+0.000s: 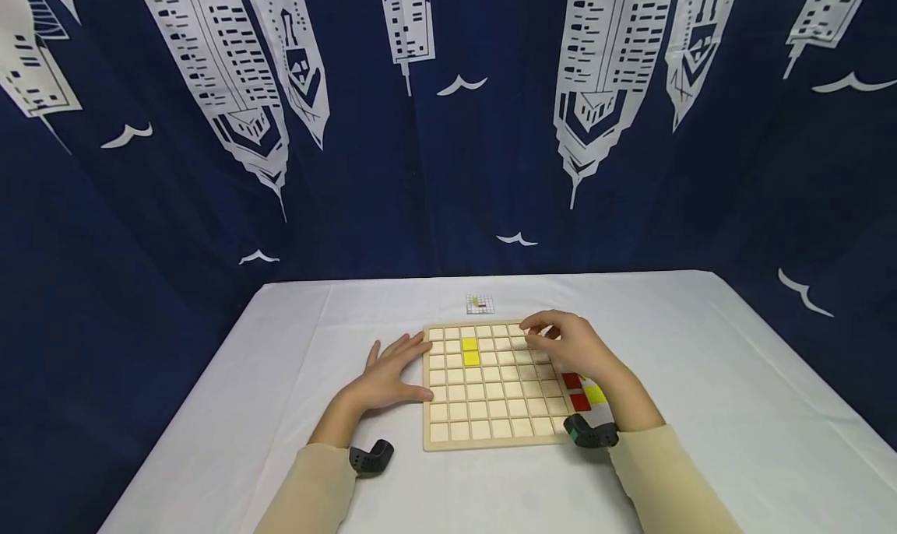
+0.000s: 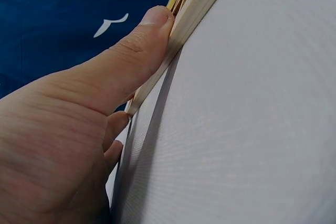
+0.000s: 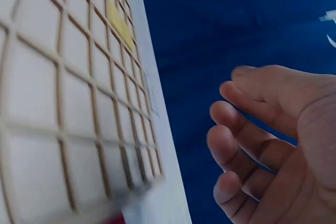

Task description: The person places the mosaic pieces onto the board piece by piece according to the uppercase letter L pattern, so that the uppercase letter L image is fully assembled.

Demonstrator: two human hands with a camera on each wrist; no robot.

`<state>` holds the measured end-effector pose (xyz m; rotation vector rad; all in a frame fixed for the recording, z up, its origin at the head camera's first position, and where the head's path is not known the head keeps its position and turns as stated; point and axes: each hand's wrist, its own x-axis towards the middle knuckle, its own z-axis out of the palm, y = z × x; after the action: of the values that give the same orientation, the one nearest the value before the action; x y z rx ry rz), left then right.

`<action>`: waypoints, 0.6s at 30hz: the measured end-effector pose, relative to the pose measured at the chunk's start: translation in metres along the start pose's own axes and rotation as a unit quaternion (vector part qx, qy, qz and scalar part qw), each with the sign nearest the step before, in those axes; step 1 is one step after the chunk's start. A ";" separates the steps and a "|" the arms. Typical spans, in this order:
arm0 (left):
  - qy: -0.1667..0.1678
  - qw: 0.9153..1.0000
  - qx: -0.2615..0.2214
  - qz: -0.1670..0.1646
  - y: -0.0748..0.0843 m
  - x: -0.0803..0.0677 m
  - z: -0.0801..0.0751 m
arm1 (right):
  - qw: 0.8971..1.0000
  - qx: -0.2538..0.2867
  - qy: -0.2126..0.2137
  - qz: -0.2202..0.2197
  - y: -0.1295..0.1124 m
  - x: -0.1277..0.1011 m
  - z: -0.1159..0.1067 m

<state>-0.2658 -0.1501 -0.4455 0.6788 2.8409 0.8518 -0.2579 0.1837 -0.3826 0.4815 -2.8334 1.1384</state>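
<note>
Head view: white tablecloth (image 1: 245, 409), navy curtain (image 1: 434, 184) behind

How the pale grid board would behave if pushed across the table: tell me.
The grid board looks stiff, since its frame runs straight without visible sag. It would probably slide rather than roll or tip, being broad and low, though the white cloth beneath might ruck. The two yellow squares on it would likely ride along, as raised ribs border them.

Head view: high, forward-down. Wrist views: close, tilted. All share board (image 1: 494, 391).
</note>
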 end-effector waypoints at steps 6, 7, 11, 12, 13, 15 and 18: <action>-0.001 1.000 0.002 -0.003 0.001 0.000 0.000 | 1.000 -0.017 -0.011 0.020 0.020 -0.005 -0.019; 0.000 1.000 0.001 -0.002 0.001 0.000 0.000 | 0.999 -0.020 -0.015 0.024 0.023 -0.006 -0.021; -0.001 1.000 -0.004 -0.001 0.000 0.001 0.001 | 0.998 -0.026 -0.036 0.045 0.034 -0.008 -0.028; -0.001 1.000 -0.004 -0.001 0.000 0.001 0.001 | 0.998 -0.027 -0.042 0.049 0.036 -0.009 -0.030; -0.001 1.000 -0.005 0.000 0.000 0.001 0.001 | 0.997 -0.028 -0.048 0.053 0.039 -0.010 -0.031; -0.001 1.000 -0.003 0.000 0.000 0.001 0.001 | 0.996 -0.028 -0.057 0.059 0.043 -0.011 -0.033; 0.000 1.000 0.002 -0.006 0.000 0.000 0.001 | 0.996 -0.030 -0.068 0.056 0.049 -0.013 -0.036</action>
<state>-0.2658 -0.1494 -0.4465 0.6627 2.8454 0.8443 -0.2631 0.2445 -0.3913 0.4159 -3.0366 1.0721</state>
